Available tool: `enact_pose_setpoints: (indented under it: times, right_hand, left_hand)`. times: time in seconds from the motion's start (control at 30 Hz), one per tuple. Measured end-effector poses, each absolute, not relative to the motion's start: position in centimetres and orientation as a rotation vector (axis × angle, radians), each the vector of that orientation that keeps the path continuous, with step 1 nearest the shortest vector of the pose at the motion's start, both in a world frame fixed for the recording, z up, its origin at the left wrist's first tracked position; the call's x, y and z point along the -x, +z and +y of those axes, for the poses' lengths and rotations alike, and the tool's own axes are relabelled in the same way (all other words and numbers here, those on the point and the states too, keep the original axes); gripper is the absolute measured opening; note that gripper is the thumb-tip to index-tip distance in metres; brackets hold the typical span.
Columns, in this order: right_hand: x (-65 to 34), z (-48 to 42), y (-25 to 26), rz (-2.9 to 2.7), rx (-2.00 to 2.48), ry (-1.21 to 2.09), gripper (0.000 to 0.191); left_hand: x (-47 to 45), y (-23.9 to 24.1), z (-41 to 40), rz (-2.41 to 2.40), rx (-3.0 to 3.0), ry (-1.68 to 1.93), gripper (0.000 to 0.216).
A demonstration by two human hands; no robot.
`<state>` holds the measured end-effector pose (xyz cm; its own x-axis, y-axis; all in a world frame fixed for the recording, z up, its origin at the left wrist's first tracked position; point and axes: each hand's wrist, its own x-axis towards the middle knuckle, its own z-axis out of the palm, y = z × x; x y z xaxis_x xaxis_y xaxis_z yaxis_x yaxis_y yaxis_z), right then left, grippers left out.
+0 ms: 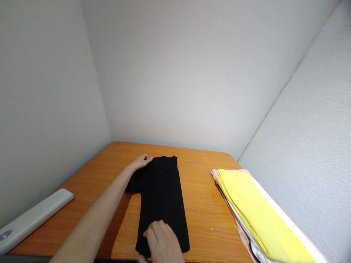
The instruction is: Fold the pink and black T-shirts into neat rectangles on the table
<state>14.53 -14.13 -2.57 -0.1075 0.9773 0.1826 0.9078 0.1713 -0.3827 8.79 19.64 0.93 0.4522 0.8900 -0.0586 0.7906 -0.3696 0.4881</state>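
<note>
Plain white walls (170,73) on three sides, orange-brown wood-grain tabletop (203,190) with rounded far corners between them. Black soft-fabric garment (161,193) lies on the tabletop around mid-width, long axis running from the near edge toward the far side, with a flap sticking out left at the far end. Left hand (142,161) is at the garment's far left edge, thumb and fingers closed together on the fabric. Right hand (163,243) is over the near end by the hem, fingers bent and lying on the cloth; can't tell if it's pinching any, bottom of frame cuts it off. Long white slab-like object with rounded end (38,219) sits at the left edge, well apart from the garment. Folded yellow, pink and white cloth stack (260,212) on the right, next to the right wall.
</note>
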Motion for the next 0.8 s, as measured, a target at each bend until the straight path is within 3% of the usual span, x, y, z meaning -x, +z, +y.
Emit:
enact_pose_setpoints:
  times: [0.13,0.27,0.57,0.8]
  right_hand:
    - [-12.6,-13.4,-4.2,-2.017,1.887,0.104,0.046]
    - [-11.7,-12.6,-4.2,-1.993,1.936,-0.032,0.023]
    - [-14.9,-13.9,1.9,-1.81,1.702,0.04,0.018]
    - [-14.5,-13.9,-3.4,-2.001,1.76,0.039,0.022]
  left_hand:
    - [-9.3,1.2,19.9,1.463,-2.242,0.175,0.043]
    - [-9.3,1.8,19.7,1.418,-2.281,0.164,0.042]
    - [-9.6,2.1,19.3,1.515,-2.362,0.277,0.035]
    - [-7.9,0.6,18.7,1.504,-2.246,0.17,0.042]
